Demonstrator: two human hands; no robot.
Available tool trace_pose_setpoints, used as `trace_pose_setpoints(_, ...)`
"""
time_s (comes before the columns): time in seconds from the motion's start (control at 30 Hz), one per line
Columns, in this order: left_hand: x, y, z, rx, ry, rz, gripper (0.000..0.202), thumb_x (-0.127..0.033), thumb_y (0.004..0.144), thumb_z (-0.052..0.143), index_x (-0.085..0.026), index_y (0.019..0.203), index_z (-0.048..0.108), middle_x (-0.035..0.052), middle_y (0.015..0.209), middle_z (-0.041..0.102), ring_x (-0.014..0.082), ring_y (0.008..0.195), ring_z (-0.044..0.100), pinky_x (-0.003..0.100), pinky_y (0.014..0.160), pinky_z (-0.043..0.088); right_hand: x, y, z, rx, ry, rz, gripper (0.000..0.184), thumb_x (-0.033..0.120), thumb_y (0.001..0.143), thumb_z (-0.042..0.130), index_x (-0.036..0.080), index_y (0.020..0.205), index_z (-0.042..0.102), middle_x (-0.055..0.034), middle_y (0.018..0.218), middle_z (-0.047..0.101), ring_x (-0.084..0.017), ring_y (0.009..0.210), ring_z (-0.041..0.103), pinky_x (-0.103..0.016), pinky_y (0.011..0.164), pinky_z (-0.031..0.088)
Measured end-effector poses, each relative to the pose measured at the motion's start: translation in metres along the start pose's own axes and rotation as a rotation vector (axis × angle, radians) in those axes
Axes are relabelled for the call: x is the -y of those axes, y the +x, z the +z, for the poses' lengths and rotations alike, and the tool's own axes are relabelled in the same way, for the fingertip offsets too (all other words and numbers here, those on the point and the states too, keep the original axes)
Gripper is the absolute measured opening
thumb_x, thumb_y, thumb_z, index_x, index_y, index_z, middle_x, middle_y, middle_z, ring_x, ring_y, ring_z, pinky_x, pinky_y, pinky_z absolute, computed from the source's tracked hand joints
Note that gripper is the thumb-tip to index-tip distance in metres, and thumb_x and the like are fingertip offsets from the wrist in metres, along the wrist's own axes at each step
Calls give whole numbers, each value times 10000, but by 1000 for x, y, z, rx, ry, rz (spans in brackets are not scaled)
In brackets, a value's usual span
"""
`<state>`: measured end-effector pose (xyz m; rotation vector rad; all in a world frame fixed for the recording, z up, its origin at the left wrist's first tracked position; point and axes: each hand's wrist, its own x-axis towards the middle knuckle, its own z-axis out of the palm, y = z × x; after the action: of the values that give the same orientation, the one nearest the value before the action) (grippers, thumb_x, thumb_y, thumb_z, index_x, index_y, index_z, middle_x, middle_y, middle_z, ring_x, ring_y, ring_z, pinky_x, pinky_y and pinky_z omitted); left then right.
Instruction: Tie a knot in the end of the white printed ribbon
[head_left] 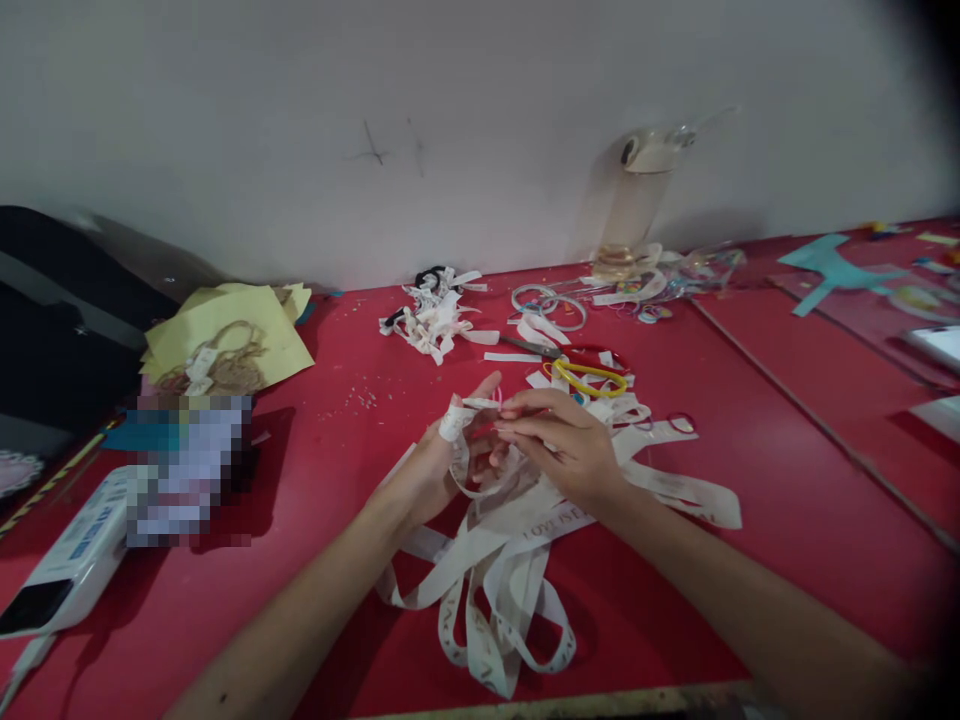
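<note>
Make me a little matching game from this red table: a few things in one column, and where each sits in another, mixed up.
Things:
1. long white printed ribbon
2. yellow paper sheet
3. clear plastic bottle
4. yellow-handled scissors

Places:
A. standing against the wall at the back
B. looped around the left hand and pinched by the right hand
C. far left, under a twine bundle
D. just beyond the hands

Pairs: 1-B, 2-C, 3-A, 4-D

White printed ribbon (495, 560) — loose tangled loops, one end wound round a finger.
</note>
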<state>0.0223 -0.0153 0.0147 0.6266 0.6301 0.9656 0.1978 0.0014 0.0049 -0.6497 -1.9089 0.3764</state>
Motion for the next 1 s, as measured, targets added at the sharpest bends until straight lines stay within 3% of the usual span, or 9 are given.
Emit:
trace_pose_setpoints(0.13, 2, 3, -3, -24, 8, -23, 571, -536, 848, 552, -272, 1351, 500, 23, 802, 584, 79, 586, 500, 184, 471, 359, 0, 0, 0, 17, 4, -13, 181, 134, 874, 596, 230, 986, 701, -69, 1075, 673, -172, 978, 646, -326, 851, 542)
trace_pose_setpoints(0.27, 4, 4, -4, -55, 61, -49, 544, -483, 852, 580, -226, 1329, 532, -15, 661, 524, 61, 533, 456, 171, 464, 340, 1, -2, 0, 113, 44, -39, 168, 159, 896, 579, 201, 1010, 694, -59, 1031, 704, -146, 955, 665, -267, 839, 542)
trace_pose_setpoints(0.43, 6, 2, -2, -92, 132, -37, 532, -439, 843, 612, -217, 1321, 548, 40, 812, 659, 72, 607, 556, 188, 584, 438, 2, -4, 6, 174, -46, -46, 191, 257, 933, 535, 208, 1019, 699, -28, 909, 731, -124, 815, 686, -223, 729, 553)
trace_pose_setpoints(0.67, 9, 5, 0, -47, 131, 5, 512, -451, 864, 576, -229, 1325, 548, 100, 1051, 708, 166, 920, 648, 274, 862, 462, 1, -3, 6, 164, -143, 7, 192, 232, 934, 531, 189, 1053, 674, -48, 979, 736, -154, 904, 684, -260, 818, 543)
trace_pose_setpoints(0.8, 7, 4, 5, -78, 145, -26, 490, -406, 865, 591, -212, 1314, 558, 99, 1062, 703, 163, 922, 650, 255, 837, 471, -2, -6, 6, 219, -114, 1, 151, 257, 926, 548, 198, 953, 684, -28, 886, 732, -149, 833, 680, -260, 756, 539)
trace_pose_setpoints(0.9, 5, 1, 6, -91, 137, -54, 503, -399, 865, 593, -219, 1332, 539, 88, 1021, 707, 150, 859, 660, 245, 785, 487, -3, -6, 8, 254, -55, -59, 177, 246, 940, 519, 206, 963, 690, -40, 958, 715, -159, 918, 662, -284, 815, 531)
trace_pose_setpoints(1.0, 5, 1, 5, -57, 119, -41, 523, -438, 862, 586, -211, 1331, 540, 93, 1002, 705, 149, 836, 661, 248, 773, 493, -1, -6, 8, 266, 4, -16, 178, 224, 939, 516, 223, 984, 688, -39, 1000, 690, -147, 932, 649, -267, 813, 524)
